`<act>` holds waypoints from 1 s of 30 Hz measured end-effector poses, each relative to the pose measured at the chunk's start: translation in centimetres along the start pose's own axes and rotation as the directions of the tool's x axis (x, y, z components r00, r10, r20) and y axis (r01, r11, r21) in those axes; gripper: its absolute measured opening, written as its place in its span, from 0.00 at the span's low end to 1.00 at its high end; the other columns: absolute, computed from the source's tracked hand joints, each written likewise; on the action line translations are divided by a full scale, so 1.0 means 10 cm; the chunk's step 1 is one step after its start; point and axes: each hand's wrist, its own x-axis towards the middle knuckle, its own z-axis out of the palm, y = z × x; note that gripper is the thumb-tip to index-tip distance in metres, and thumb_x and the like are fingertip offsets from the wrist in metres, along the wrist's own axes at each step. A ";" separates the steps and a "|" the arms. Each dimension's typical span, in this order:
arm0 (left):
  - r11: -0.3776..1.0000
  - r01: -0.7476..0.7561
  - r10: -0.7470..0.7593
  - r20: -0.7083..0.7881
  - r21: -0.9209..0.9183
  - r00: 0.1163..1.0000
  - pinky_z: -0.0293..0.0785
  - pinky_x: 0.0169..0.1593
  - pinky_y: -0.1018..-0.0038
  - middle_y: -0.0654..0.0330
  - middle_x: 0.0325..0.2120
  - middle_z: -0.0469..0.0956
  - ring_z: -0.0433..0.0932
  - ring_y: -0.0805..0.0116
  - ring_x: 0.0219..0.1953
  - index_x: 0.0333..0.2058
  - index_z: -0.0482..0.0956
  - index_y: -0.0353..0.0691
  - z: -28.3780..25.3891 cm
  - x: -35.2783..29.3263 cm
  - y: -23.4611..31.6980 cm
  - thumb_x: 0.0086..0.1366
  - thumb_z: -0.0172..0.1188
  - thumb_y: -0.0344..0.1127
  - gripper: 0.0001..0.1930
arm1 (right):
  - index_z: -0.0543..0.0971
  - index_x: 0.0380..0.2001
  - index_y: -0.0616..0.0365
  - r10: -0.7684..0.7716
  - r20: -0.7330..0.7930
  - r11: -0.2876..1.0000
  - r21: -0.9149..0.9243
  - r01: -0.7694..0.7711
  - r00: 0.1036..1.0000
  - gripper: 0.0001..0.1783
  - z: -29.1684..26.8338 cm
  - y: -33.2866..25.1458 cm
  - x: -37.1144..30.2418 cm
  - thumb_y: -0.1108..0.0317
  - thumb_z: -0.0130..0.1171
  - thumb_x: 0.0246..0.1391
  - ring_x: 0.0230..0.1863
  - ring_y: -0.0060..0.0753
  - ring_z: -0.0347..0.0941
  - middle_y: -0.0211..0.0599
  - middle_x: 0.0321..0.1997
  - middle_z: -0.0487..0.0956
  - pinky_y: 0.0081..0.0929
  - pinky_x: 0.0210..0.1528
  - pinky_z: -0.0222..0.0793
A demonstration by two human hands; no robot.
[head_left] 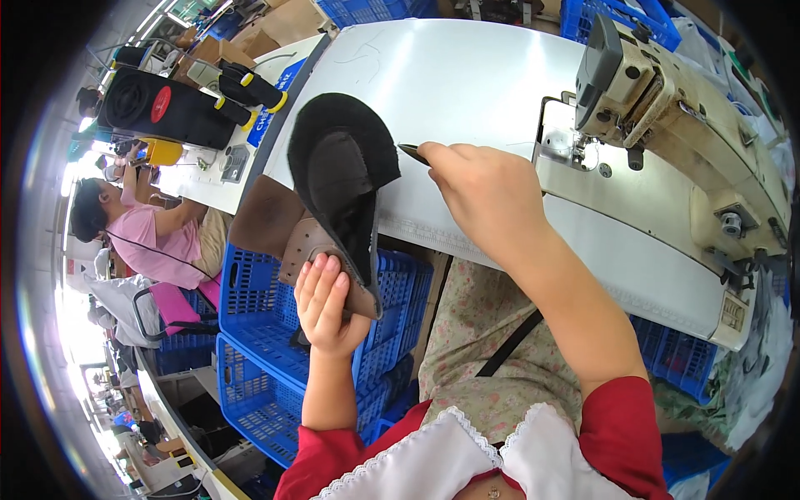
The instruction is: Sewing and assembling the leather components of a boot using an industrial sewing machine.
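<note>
My left hand (323, 302) grips the lower end of a shoe upper (340, 187), a brown leather piece lined with black fleece, held upright over the table's left edge. My right hand (483, 193) is closed on a small dark pointed tool (413, 153) whose tip points toward the fleece edge, close beside it. Both hands hover over the front left part of the white sewing table (450, 83).
A beige industrial sewing machine (667, 108) stands on the table at the right. Blue plastic crates (258, 333) are stacked at my left below the table. A person in a pink top (154, 237) sits at the far left beside a black box (167, 108) and screwdrivers (250, 87).
</note>
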 end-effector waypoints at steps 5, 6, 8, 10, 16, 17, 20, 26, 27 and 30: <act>0.996 0.092 -0.090 -0.128 0.007 0.988 0.66 0.64 0.53 0.43 0.52 0.78 0.76 0.43 0.58 0.52 0.76 0.33 -0.04 -0.03 -0.06 0.52 0.63 0.24 0.25 | 0.80 0.40 0.53 0.071 -0.058 0.997 0.026 -0.069 0.996 0.10 -0.07 0.07 -0.08 0.72 0.60 0.53 0.28 0.40 0.78 0.36 0.26 0.79 0.35 0.29 0.72; 0.990 0.139 -0.138 -0.154 -0.004 0.978 0.66 0.64 0.52 0.42 0.52 0.78 0.75 0.41 0.58 0.53 0.75 0.32 -0.06 -0.06 -0.08 0.53 0.63 0.24 0.25 | 0.81 0.42 0.53 0.115 -0.038 0.993 0.014 -0.114 0.993 0.12 -0.09 0.06 -0.10 0.70 0.64 0.53 0.28 0.38 0.79 0.36 0.30 0.82 0.32 0.29 0.72; 0.966 0.230 -0.250 -0.197 -0.120 0.948 0.64 0.65 0.58 0.43 0.55 0.76 0.74 0.49 0.59 0.59 0.70 0.31 -0.14 -0.12 -0.11 0.49 0.66 0.16 0.35 | 0.80 0.41 0.53 0.141 -0.033 0.987 0.089 -0.137 0.989 0.10 -0.15 0.01 -0.14 0.70 0.62 0.54 0.27 0.39 0.78 0.36 0.28 0.80 0.34 0.29 0.72; 0.739 0.487 -0.628 -0.215 -0.465 0.748 0.67 0.63 0.62 0.45 0.54 0.77 0.77 0.54 0.55 0.58 0.71 0.32 -0.22 -0.11 -0.04 0.49 0.64 0.14 0.34 | 0.79 0.40 0.53 0.165 -0.033 0.972 0.173 -0.157 0.986 0.08 -0.19 -0.04 -0.17 0.70 0.61 0.55 0.27 0.40 0.78 0.36 0.27 0.79 0.35 0.28 0.72; 0.581 0.338 -0.730 -0.291 -0.741 0.618 0.72 0.61 0.63 0.50 0.50 0.79 0.79 0.57 0.52 0.53 0.74 0.30 -0.64 -0.10 -0.18 0.42 0.60 0.14 0.33 | 0.79 0.49 0.53 0.324 0.016 0.842 0.451 -0.296 0.946 0.17 -0.30 -0.18 -0.31 0.70 0.64 0.54 0.27 0.32 0.80 0.37 0.33 0.82 0.27 0.28 0.73; 0.515 0.329 -0.776 -0.267 -0.792 0.571 0.73 0.60 0.62 0.50 0.50 0.79 0.79 0.56 0.52 0.53 0.74 0.32 -0.72 -0.17 -0.22 0.41 0.58 0.14 0.34 | 0.78 0.51 0.56 0.317 0.013 0.830 0.479 -0.284 0.948 0.19 -0.28 -0.20 -0.35 0.70 0.64 0.55 0.28 0.28 0.80 0.37 0.35 0.83 0.23 0.27 0.73; 0.413 0.272 -0.815 -0.220 -0.869 0.536 0.73 0.60 0.58 0.49 0.50 0.78 0.77 0.51 0.52 0.52 0.75 0.34 -0.85 -0.34 -0.34 0.44 0.57 0.17 0.31 | 0.77 0.52 0.58 0.307 -0.014 0.815 0.520 -0.255 0.952 0.21 -0.30 -0.22 -0.40 0.71 0.65 0.55 0.28 0.27 0.80 0.37 0.36 0.83 0.22 0.28 0.72; 0.024 0.113 -0.845 0.040 -0.993 0.533 0.72 0.61 0.50 0.46 0.47 0.79 0.76 0.45 0.53 0.49 0.76 0.33 -0.87 -0.49 -0.44 0.42 0.54 0.18 0.29 | 0.75 0.57 0.58 0.261 -0.093 0.828 0.533 -0.173 0.961 0.22 -0.31 -0.22 -0.46 0.69 0.63 0.59 0.33 0.25 0.79 0.40 0.38 0.83 0.19 0.29 0.70; -0.044 0.079 -0.837 0.080 -0.996 0.541 0.73 0.60 0.51 0.47 0.47 0.80 0.77 0.45 0.52 0.50 0.76 0.33 -0.85 -0.51 -0.47 0.40 0.54 0.17 0.31 | 0.75 0.57 0.58 0.257 -0.096 0.825 0.541 -0.166 0.962 0.22 -0.32 -0.22 -0.47 0.69 0.63 0.60 0.34 0.25 0.79 0.40 0.39 0.83 0.18 0.29 0.69; -0.143 0.030 -0.820 0.136 -0.989 0.557 0.74 0.59 0.51 0.47 0.46 0.80 0.79 0.45 0.50 0.51 0.76 0.33 -0.82 -0.50 -0.47 0.38 0.54 0.17 0.33 | 0.75 0.58 0.59 0.247 -0.074 0.825 0.539 -0.169 0.966 0.23 -0.41 -0.24 -0.48 0.69 0.62 0.60 0.35 0.24 0.79 0.40 0.40 0.82 0.18 0.30 0.69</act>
